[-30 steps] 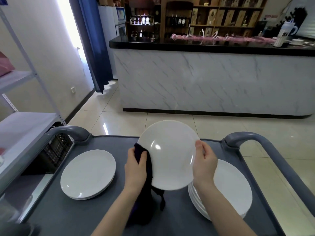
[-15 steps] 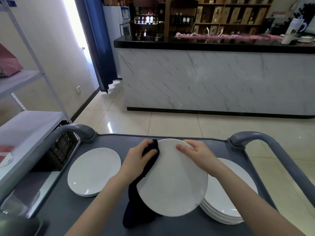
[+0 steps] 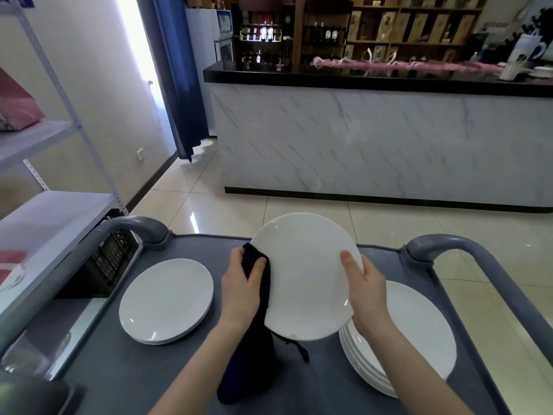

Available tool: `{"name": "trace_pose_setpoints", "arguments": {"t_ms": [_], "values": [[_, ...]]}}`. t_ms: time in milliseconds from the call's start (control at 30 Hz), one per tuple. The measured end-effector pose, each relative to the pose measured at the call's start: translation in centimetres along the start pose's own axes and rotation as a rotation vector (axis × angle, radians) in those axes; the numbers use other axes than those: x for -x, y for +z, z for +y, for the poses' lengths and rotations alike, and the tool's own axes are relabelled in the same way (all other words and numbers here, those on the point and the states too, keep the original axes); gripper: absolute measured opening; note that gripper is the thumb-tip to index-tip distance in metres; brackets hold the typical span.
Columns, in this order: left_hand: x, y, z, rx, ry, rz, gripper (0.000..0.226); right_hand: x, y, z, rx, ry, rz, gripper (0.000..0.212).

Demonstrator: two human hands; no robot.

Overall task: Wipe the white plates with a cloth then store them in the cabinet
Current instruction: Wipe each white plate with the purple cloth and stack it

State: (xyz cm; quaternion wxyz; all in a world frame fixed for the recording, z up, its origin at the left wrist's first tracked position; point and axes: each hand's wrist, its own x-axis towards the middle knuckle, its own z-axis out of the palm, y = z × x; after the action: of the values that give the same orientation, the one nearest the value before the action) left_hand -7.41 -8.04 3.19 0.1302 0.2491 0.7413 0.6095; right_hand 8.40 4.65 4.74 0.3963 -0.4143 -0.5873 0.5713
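View: head camera, the only 1; clock positions use the held plate as dial centre, with 12 pointing away from the person.
Plate in hand: the held plate point(image 3: 305, 277) is raised off the cart point(image 3: 119, 369), tilted with its face toward the camera, and gripped at both side rims.
Left: the left hand point(image 3: 242, 286) is curled round the cloth point(image 3: 254, 348) and presses it to the rim at 9 o'clock, thumb on the front.
Right: the right hand point(image 3: 366, 292) clamps the rim at 3 o'clock, thumb on the face; the fingers are hidden behind the plate.
Cloth: dark; its loose end hangs toward 7 o'clock, down to the cart top.
Stacks: the left stack point(image 3: 166, 301) lies at 8 o'clock, clear of the hands. The right stack point(image 3: 419, 330) at 4 o'clock is taller and sits partly under the held plate and right wrist.
Surroundings: a shelf rack point(image 3: 45, 220) at 9 o'clock beside the cart, a marble counter point(image 3: 374, 139) at 12.
Step in hand: judged to be wiping 1 plate, with the cloth at the edge.
Progress: judged early, since no plate appears stored. Which stack is the wiped one cannot be told.
Next move: sweep the cloth across the face and back while the right hand turns the rim, gripping firmly because glazed ware slips.
Cabinet: none identifiable in view.
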Motion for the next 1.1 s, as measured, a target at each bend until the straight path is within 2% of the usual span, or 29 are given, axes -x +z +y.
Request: {"name": "trace_pose_setpoints", "arguments": {"t_ms": [167, 233, 300, 367, 467, 533, 667, 733, 800, 867, 900, 933, 1000, 1100], "values": [[-1.8, -1.2, 1.5, -0.153, 0.148, -0.317, 0.019, -1.7, -1.2, -2.0, 0.259, -0.113, -0.34, 0.022], [-1.7, -1.0, 1.4, -0.153, 0.157, -0.309, 0.017, -2.0, -1.3, -2.3, 0.255, -0.129, -0.342, 0.027], [-1.4, -0.6, 1.1, -0.085, 0.114, -0.173, 0.015, -1.8, -1.0, -2.1, 0.163, -0.145, -0.252, 0.028], [-0.8, 0.0, 0.5, -0.006, 0.021, -0.06, 0.016, -1.4, -0.1, -1.1, 0.018, -0.095, -0.077, 0.031], [0.6, 1.5, -0.3, 0.111, -0.137, 0.01, 0.02, -0.5, 1.7, -0.5, -0.123, 0.041, 0.209, 0.043], [0.9, 2.0, -0.6, 0.146, -0.163, 0.031, 0.02, -0.3, 2.1, -0.2, -0.108, 0.067, 0.234, 0.038], [-0.4, 0.6, -0.4, 0.092, -0.041, 0.0, 0.017, -1.7, 0.2, -0.5, 0.121, -0.127, 0.034, 0.031], [-1.0, -0.5, 0.0, 0.006, 0.058, -0.066, 0.019, -3.1, -1.0, -1.5, 0.189, -0.187, -0.138, 0.004], [-1.6, -1.1, 0.6, -0.081, 0.137, -0.184, 0.021, -4.1, -1.5, -2.9, 0.332, -0.217, -0.363, 0.013], [-1.8, -1.3, 1.1, -0.162, 0.192, -0.325, 0.026, -4.5, -1.2, -3.6, 0.468, -0.199, -0.562, 0.003], [-1.7, -1.3, 1.3, -0.194, 0.206, -0.374, 0.026, -4.5, -0.9, -3.6, 0.513, -0.214, -0.625, 0.016], [-1.6, -1.2, 1.3, -0.21, 0.211, -0.397, 0.025, -4.3, -0.6, -3.5, 0.514, -0.215, -0.642, 0.027], [-1.3, -1.0, 1.1, -0.179, 0.194, -0.371, 0.02, -3.9, -0.4, -3.0, 0.459, -0.23, -0.599, 0.035], [-0.7, -0.9, 0.3, -0.093, 0.09, -0.196, 0.018, -3.3, -0.3, -2.1, 0.331, -0.214, -0.386, 0.035]]}}
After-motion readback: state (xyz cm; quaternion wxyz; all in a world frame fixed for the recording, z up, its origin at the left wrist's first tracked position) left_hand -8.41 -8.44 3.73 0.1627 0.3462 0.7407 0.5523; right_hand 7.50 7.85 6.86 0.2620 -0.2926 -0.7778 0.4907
